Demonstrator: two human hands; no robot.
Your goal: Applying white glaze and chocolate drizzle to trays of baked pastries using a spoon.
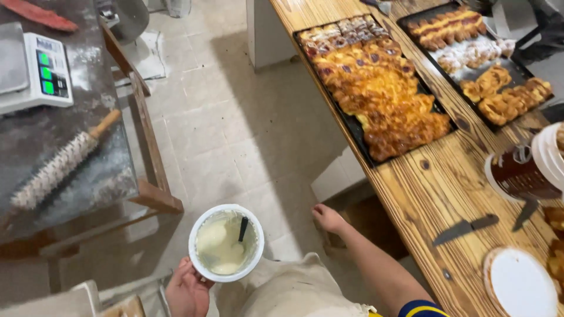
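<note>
Cream tub [226, 242] in left hand [187, 290]

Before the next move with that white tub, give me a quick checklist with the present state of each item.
1. Left hand grips the white tub at its rim: ok.
2. Tub level, pale cream inside not spilling: ok.
3. Dark utensil stands inside the tub, not sliding out: ok.
4. Right hand free and empty, hanging below the wooden counter edge: ok.
5. Bare space on the counter near the knife to set the tub down: ok, though the blade lies loose there.
6. Firmness of the grip under the tub: cannot tell, fingers mostly hidden.
</note>
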